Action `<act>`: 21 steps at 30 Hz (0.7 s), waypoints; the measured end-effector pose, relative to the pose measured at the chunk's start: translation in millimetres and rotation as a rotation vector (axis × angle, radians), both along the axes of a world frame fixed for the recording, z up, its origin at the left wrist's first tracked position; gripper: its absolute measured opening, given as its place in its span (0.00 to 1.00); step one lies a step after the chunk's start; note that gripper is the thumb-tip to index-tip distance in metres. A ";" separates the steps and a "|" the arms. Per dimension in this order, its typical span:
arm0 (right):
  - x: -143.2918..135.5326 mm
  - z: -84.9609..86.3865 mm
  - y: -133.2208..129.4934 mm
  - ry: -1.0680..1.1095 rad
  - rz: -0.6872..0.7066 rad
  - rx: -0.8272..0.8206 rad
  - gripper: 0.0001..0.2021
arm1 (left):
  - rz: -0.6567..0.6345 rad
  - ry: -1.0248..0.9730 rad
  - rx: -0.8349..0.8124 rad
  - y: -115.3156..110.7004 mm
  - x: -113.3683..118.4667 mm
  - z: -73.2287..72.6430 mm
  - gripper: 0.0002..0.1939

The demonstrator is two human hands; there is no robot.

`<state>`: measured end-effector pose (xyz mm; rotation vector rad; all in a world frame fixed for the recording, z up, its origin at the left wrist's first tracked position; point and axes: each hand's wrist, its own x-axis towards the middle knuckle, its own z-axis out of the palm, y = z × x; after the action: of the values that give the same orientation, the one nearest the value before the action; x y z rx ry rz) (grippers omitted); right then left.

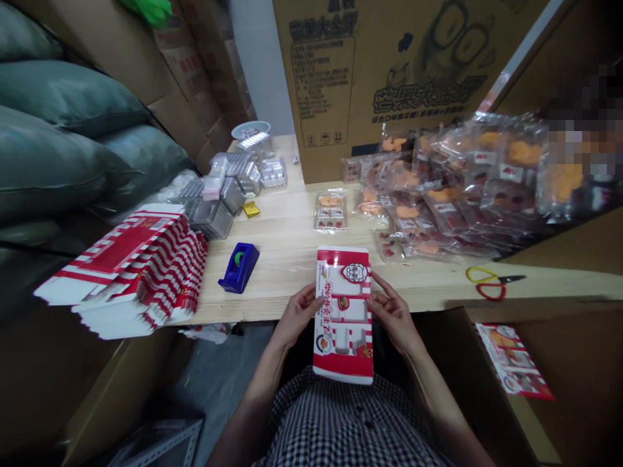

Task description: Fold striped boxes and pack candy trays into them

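Observation:
A red and white printed box (pixel 343 366) with window openings is held upright at the table's front edge. My left hand (pixel 302 314) grips its left edge between thumb and fingers. On the opposite edge, my right hand (pixel 390 312) pinches the same box. Just beyond it on the table lies a clear packet (pixel 331 211) with orange and red pieces. A blue tape dispenser (pixel 239 267) stands to the left of my hands. Yellow and red scissors (pixel 488 283) rest at the right by the table edge.
Stacked flat red and white boxes (pixel 141 272) fill the table's left, with clear plastic trays (pixel 214 206) behind. Many clear packets (pixel 452 188) are piled at the right before a large carton (pixel 341 84). An open carton (pixel 574 363) at lower right holds one printed box (pixel 513 360).

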<state>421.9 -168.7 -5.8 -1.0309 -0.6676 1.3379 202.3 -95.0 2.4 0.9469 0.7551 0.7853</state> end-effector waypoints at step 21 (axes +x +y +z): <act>-4.7 12.6 56.7 0.085 0.112 0.039 0.30 | 0.152 -0.223 0.030 32.6 7.8 21.9 0.29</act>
<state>417.2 -112.0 6.8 -0.9110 -0.6932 1.4524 210.1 -62.3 24.2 0.8188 0.6260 1.0194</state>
